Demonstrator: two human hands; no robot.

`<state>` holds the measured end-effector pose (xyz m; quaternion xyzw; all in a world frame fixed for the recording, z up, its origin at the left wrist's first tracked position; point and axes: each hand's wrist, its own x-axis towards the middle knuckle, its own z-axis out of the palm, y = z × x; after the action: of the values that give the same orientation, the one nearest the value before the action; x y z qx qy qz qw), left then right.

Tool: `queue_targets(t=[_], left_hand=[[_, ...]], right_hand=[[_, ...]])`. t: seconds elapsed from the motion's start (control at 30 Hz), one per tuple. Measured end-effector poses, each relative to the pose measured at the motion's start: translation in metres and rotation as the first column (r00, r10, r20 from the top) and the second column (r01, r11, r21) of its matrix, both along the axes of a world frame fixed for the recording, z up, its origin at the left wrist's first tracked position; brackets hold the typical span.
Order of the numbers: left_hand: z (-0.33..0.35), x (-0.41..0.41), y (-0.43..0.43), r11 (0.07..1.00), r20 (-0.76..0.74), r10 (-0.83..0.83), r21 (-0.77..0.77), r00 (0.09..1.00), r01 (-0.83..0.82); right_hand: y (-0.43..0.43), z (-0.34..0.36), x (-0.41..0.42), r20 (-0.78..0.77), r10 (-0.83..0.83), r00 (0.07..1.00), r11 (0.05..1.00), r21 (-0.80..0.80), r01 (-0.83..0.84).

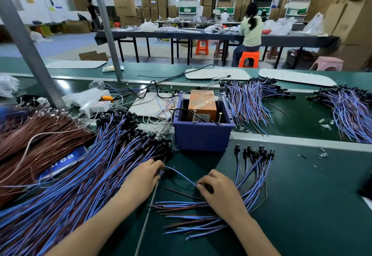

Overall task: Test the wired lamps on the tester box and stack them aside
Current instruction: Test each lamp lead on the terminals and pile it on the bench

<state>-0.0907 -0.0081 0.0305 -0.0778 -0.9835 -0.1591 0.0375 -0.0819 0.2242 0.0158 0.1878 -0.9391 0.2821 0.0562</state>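
On the green desk (312,205), at the far left, a heap of brown wires (30,135) is being stored, fanned out. Just beside it a large pile of blue-and-brown lamps (90,175) is being stored, black heads lying toward the tester box (202,141).

Left grip (145,177): its fingertips are being clenched on one end of a single wired lamp (181,175). A dark part, probably the head, is being half hidden under the fingers.

Wired lamp: its blue lead is being stretched in a shallow arc between the two grips. Its long axis runs left to right, with the right end lying closer to the person.

Tester box: a blue bin is being used to house an orange unit, with two upright metal posts at its near rim. It lies straight beyond the lamp, away from the person. The left grip is judged slightly the nearer, so the coming move is being read as a short carry forward to the posts. Which end carries the bare leads cannot be told.

Right grip (219,191): its curled fingers are being pinched on the lead's other end, over a small stack (253,175) with heads pointing away.

Further right, beyond the rail, two more fans of lamps (249,102) (350,112) are being stored.
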Motion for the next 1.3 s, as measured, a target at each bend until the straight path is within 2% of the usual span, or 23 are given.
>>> queue_targets(t=[0.1, 0.23, 0.33, 0.37, 0.43, 0.5, 0.57, 0.6, 0.67, 0.73, 0.8, 0.83, 0.87, 0.9, 0.93, 1.0, 1.07, 1.13, 1.23, 1.3], left_hand=[[0.004, -0.002, -0.002, 0.982, -0.147, 0.087, 0.181, 0.985, -0.060], [0.030, -0.014, -0.005, 0.941, -0.338, 0.268, 0.291, 0.902, -0.170], [0.059, -0.027, -0.001, 0.854, -0.374, 0.397, 0.484, 0.838, -0.189], [0.067, -0.030, 0.004, 0.809, -0.342, 0.403, 0.566, 0.849, -0.157], [0.080, -0.033, 0.023, 0.706, -0.258, 0.341, 0.705, 0.904, -0.065], [0.085, -0.031, 0.049, 0.670, -0.231, 0.184, 0.741, 0.955, 0.050], [0.082, -0.027, 0.073, 0.688, -0.228, 0.000, 0.707, 0.974, 0.165], [0.080, -0.027, 0.082, 0.685, -0.216, -0.062, 0.701, 0.974, 0.199], [0.077, -0.028, 0.091, 0.643, -0.188, -0.109, 0.736, 0.976, 0.213], [0.077, -0.031, 0.093, 0.551, -0.143, -0.133, 0.812, 0.981, 0.193], [0.079, -0.034, 0.088, 0.520, -0.078, -0.167, 0.840, 0.983, 0.155], [0.080, -0.035, 0.081, 0.549, -0.041, -0.187, 0.824, 0.982, 0.139], [0.082, -0.036, 0.073, 0.591, 0.001, -0.212, 0.797, 0.977, 0.127], [0.085, -0.037, 0.063, 0.628, 0.047, -0.244, 0.769, 0.969, 0.121], [0.088, -0.037, 0.052, 0.656, 0.095, -0.277, 0.746, 0.956, 0.116], [0.095, -0.036, 0.032, 0.696, 0.176, -0.315, 0.711, 0.933, 0.101], [0.104, -0.034, 0.020, 0.732, 0.237, -0.339, 0.675, 0.911, 0.096], [0.110, -0.033, 0.012, 0.738, 0.271, -0.367, 0.667, 0.890, 0.101], [0.117, -0.029, 0.009, 0.680, 0.240, -0.384, 0.727, 0.892, 0.098], [0.120, -0.029, 0.014, 0.571, 0.158, -0.369, 0.816, 0.916, 0.089]], right_hand=[[0.002, 0.002, 0.005, 0.010, 0.036, 0.999, 0.999, 0.013, -0.036], [0.005, 0.007, 0.003, 0.053, 0.048, 0.997, 0.995, 0.081, -0.052], [0.004, 0.007, 0.004, 0.093, 0.025, 0.995, 0.991, 0.125, -0.037], [0.004, 0.006, 0.006, 0.092, 0.023, 0.996, 0.995, 0.096, -0.032], [0.000, 0.011, 0.011, 0.084, 0.028, 0.996, 0.988, -0.153, -0.015], [-0.009, 0.030, 0.009, 0.137, 0.026, 0.990, 0.859, -0.509, 0.048], [-0.017, 0.054, -0.003, 0.234, 0.063, 0.970, 0.618, -0.772, 0.146], [-0.021, 0.065, -0.011, 0.294, 0.063, 0.954, 0.491, -0.841, 0.227], [-0.026, 0.083, -0.028, 0.448, 0.008, 0.894, 0.280, -0.860, 0.428], [-0.026, 0.096, -0.042, 0.541, -0.008, 0.841, 0.119, -0.834, 0.538], [-0.016, 0.107, -0.053, 0.526, 0.026, 0.850, -0.065, -0.848, 0.526], [-0.006, 0.112, -0.057, 0.495, 0.028, 0.868, -0.139, -0.858, 0.494], [0.008, 0.116, -0.060, 0.466, 0.000, 0.885, -0.174, -0.871, 0.459], [0.024, 0.118, -0.060, 0.445, -0.061, 0.893, -0.150, -0.889, 0.433], [0.041, 0.117, -0.059, 0.431, -0.144, 0.891, -0.076, -0.902, 0.424], [0.069, 0.112, -0.055, 0.411, -0.296, 0.862, 0.154, -0.870, 0.468], [0.086, 0.106, -0.052, 0.403, -0.402, 0.822, 0.368, -0.751, 0.548], [0.097, 0.103, -0.051, 0.374, -0.492, 0.786, 0.529, -0.589, 0.611], [0.107, 0.096, -0.052, 0.369, -0.577, 0.729, 0.653, -0.328, 0.683], [0.109, 0.091, -0.054, 0.402, -0.591, 0.700, 0.683, -0.214, 0.699]])
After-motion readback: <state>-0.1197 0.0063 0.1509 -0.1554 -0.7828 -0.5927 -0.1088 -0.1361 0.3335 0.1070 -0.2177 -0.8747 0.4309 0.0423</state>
